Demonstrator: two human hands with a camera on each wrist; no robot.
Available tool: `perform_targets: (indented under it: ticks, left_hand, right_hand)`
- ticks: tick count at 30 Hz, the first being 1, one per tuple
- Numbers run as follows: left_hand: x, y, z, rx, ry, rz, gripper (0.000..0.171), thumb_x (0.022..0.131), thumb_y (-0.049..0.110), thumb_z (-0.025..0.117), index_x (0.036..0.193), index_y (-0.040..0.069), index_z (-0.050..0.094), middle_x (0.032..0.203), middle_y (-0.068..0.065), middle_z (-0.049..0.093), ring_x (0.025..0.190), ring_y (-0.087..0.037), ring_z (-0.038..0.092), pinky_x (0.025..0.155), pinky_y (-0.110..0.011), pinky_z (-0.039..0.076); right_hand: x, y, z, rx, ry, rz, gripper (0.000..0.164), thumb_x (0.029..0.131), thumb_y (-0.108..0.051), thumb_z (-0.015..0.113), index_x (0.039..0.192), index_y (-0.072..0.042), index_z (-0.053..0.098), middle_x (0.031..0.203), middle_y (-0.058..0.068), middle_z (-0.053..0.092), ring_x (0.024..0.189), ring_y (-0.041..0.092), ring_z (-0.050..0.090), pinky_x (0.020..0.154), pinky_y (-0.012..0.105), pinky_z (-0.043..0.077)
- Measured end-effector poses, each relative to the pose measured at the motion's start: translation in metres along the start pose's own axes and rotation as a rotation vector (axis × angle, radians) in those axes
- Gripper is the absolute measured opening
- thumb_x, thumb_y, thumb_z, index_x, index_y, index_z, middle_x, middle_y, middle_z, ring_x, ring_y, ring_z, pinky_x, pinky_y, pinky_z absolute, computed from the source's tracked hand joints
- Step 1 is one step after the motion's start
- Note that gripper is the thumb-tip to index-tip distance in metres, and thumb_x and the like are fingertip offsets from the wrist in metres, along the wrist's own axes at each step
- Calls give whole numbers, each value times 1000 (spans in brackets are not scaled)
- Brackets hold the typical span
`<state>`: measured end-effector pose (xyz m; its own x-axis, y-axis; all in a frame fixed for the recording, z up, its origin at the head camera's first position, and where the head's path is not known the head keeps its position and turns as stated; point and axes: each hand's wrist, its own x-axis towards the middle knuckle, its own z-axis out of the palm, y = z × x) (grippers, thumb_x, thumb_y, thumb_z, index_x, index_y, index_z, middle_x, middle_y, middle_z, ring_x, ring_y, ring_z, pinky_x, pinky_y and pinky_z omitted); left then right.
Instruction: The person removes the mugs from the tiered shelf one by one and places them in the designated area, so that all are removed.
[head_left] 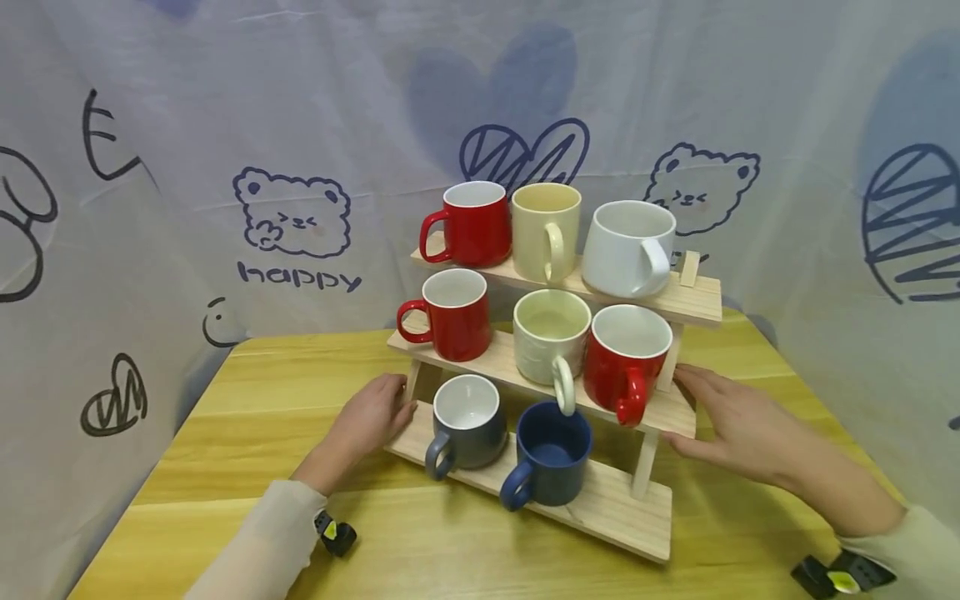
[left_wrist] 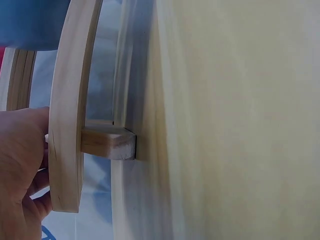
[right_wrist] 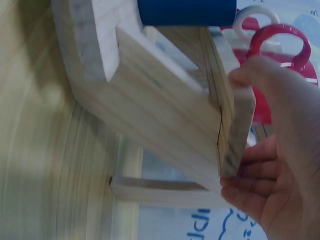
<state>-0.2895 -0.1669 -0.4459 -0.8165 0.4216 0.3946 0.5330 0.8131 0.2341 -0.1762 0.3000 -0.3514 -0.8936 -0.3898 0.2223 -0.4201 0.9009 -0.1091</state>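
Observation:
A three-tier wooden mug rack (head_left: 626,508) stands at an angle on the table. At its left end my left hand (head_left: 369,417) grips the bottom shelf; in the left wrist view the fingers (left_wrist: 37,187) curl behind the board. My right hand (head_left: 738,425) holds the right end of the middle shelf, thumb in front and fingers behind. Up top sit a red mug (head_left: 480,229), a cream mug (head_left: 534,242) and a white mug (head_left: 622,250). Red (head_left: 461,325), pale green (head_left: 543,350) and red mugs (head_left: 618,367) fill the middle. Below are a grey mug (head_left: 476,433) and a blue mug (head_left: 562,467).
The rack rests on a yellow wood-grain table (head_left: 247,417). Behind and beside it hangs a pale curtain (head_left: 375,100) printed with hearts and bears. A small wooden peg (head_left: 689,269) stands at the top shelf's right end. Several mug handles jut forward past the shelf edges.

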Motion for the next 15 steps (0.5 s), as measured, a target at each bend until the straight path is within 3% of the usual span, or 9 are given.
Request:
perform_targets:
  ticks: [8, 15]
  left_hand:
    - [-15, -1, -9, 20, 12, -27, 35, 91, 19, 70, 114, -5, 58, 99, -14, 61, 88, -27, 59, 78, -43, 56]
    - [-29, -6, -14, 36, 31, -36, 36, 91, 18, 70, 113, -7, 59, 95, -13, 60, 83, -25, 57, 72, -41, 56]
  right_hand:
    - [12, -12, 7, 4, 70, 5, 87, 84, -63, 65, 140, 1, 48, 132, 23, 56, 119, 44, 53, 98, 60, 46]
    - [23, -15, 13, -28, 69, -27, 85, 86, -62, 63, 140, 2, 48, 131, 24, 57, 119, 43, 54, 98, 59, 47]
